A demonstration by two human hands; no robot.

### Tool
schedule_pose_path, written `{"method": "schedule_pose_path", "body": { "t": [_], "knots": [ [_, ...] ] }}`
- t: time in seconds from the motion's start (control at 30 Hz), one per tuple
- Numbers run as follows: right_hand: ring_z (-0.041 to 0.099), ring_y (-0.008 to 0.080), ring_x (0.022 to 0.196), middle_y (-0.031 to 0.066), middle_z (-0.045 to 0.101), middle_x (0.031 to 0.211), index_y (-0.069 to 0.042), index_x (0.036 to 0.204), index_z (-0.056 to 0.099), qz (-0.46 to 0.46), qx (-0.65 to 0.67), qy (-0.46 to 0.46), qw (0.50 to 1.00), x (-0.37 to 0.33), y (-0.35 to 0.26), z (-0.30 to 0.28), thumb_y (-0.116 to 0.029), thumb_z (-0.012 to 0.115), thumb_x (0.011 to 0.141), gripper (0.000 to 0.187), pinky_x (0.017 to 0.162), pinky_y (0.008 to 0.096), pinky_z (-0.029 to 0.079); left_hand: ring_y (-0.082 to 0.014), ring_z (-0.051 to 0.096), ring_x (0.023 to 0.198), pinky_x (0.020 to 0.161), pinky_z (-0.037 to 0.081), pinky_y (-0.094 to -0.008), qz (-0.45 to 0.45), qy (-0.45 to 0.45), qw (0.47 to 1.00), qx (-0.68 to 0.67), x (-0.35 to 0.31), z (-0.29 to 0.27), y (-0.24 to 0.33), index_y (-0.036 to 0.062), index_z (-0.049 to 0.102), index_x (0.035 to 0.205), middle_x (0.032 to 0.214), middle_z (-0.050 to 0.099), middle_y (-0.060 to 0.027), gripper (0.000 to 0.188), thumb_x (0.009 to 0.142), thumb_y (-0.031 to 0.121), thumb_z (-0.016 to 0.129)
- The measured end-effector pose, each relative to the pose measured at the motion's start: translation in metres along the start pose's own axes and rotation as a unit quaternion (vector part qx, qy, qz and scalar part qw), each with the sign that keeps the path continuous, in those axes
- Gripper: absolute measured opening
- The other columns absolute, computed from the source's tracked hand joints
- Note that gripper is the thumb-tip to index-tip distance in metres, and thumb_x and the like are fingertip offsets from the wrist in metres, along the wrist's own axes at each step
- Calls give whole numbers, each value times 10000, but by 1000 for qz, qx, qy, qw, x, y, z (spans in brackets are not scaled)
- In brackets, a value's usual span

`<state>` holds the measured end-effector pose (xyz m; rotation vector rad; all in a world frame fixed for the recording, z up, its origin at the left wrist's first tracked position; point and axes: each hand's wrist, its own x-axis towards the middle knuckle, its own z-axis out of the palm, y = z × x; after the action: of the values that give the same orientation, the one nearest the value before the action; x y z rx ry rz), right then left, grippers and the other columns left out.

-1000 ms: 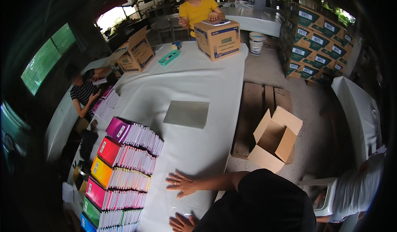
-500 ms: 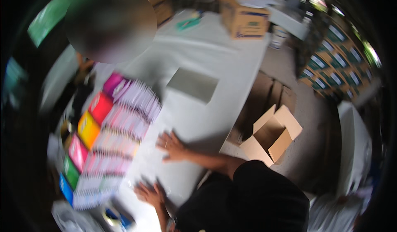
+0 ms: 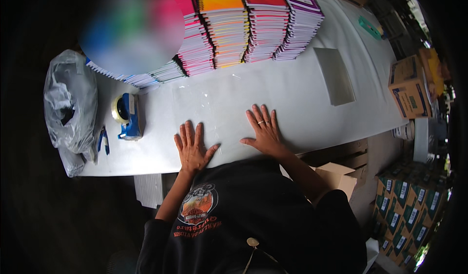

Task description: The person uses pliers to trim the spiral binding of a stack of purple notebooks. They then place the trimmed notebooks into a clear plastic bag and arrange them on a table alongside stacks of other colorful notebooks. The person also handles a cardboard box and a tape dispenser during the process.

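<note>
My left hand (image 3: 192, 149) lies flat on the white-covered table (image 3: 214, 91), fingers spread and holding nothing. To its right, my right hand (image 3: 264, 130) also rests palm down with the fingers apart, a ring on one of them. Beyond both hands stand tall stacks of spiral notebooks (image 3: 222, 32) with pink, yellow, red and purple covers; a blurred round patch hides part of the leftmost stacks. Left of my left hand, a blue tape dispenser (image 3: 130, 120) with a roll of clear tape sits on the table, touched by neither hand.
A clear plastic bag (image 3: 70, 101) and a small blue tool (image 3: 103, 141) lie at the table's left end. A flat grey sheet (image 3: 335, 76) is on the right. Cardboard boxes (image 3: 409, 91) stand at the far right, and an open carton (image 3: 336, 177) is below the table edge.
The view has swung round to the left, so the notebooks now stand straight ahead and the tape dispenser shows fully. Both hands are still spread flat on the table.
</note>
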<state>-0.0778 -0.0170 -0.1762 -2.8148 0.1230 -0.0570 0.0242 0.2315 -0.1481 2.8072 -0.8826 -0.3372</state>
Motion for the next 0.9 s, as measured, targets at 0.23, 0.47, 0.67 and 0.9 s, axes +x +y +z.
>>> {"method": "schedule_pose_path", "body": {
  "t": [0.23, 0.47, 0.67, 0.9],
  "knots": [
    [-15, 414, 1380, 195, 56, 1507, -60, 1438, 205, -76, 14, -21, 997, 32, -42, -12, -628, 582, 738, 977, 1066, 604, 1, -401, 24, 1388, 1072, 25, -588, -84, 112, 990, -27, -8, -17, -42, 150, 225, 1449, 1502, 81, -217, 845, 812, 665, 432],
    [40, 391, 1387, 171, 85, 1514, -122, 1452, 196, -138, -103, -68, 983, 29, -79, 12, -582, 535, 803, 864, 1077, 581, 31, -368, 80, 1389, 1096, 58, -531, -318, 292, 900, 63, -128, -115, -75, 187, 312, 1411, 1493, 159, -174, 720, 821, 516, 561],
    [31, 339, 1403, 127, 85, 1525, -132, 1454, 197, -139, -92, -60, 984, 35, -78, 19, -519, 559, 814, 831, 1099, 531, 34, -347, 128, 1384, 1094, 92, -521, -588, 308, 688, 293, -345, -173, -176, 172, 353, 1385, 1468, 245, -147, 665, 820, 430, 590],
    [132, 322, 1392, 86, 179, 1513, -168, 1449, 225, -97, -172, -64, 978, 41, -81, 23, -503, 538, 828, 772, 1085, 540, 108, -300, 312, 1295, 1102, 120, -462, -756, 75, 591, 272, -527, -224, -261, 36, 523, 1236, 1289, 467, -143, 639, 877, 556, 423]
  ]
}}
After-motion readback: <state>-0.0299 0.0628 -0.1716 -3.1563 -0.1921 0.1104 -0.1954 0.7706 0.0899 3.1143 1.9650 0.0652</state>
